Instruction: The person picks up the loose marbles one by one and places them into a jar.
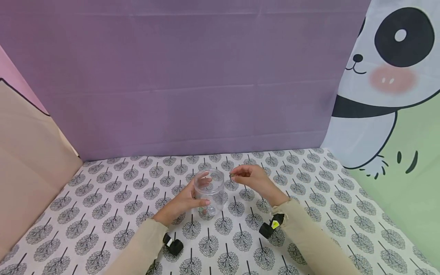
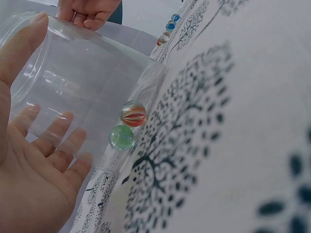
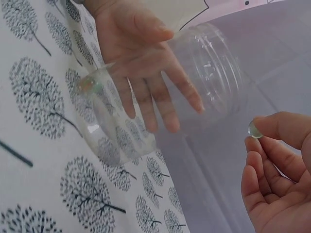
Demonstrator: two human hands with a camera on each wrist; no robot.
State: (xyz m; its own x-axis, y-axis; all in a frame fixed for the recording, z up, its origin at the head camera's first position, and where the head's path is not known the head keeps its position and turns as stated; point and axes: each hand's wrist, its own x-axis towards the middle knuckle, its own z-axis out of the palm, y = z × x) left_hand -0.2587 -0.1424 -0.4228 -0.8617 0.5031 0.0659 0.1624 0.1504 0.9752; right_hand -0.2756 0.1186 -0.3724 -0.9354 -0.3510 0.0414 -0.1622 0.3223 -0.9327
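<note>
A clear jar [image 1: 215, 194] stands upright and without a lid on the cloth. My left hand [image 1: 182, 202] holds it from the left side, the thumb near and the fingers round the far side. Through the jar wall in the left wrist view, a red-striped marble [image 2: 133, 114] and a green marble [image 2: 122, 138] lie at the bottom. To the right of the jar, level with its upper part, is my right hand [image 1: 254, 180]. Its thumb and index finger pinch a pale green marble [image 3: 253, 129], apart from the jar.
Several blue and red marbles [image 2: 169, 26] lie on the cloth beyond the jar in the left wrist view. A tree-patterned cloth [image 1: 113, 225] covers the table. Behind it hangs a purple curtain [image 1: 192, 84], with a panda-printed sheet [image 1: 395, 126] at the right.
</note>
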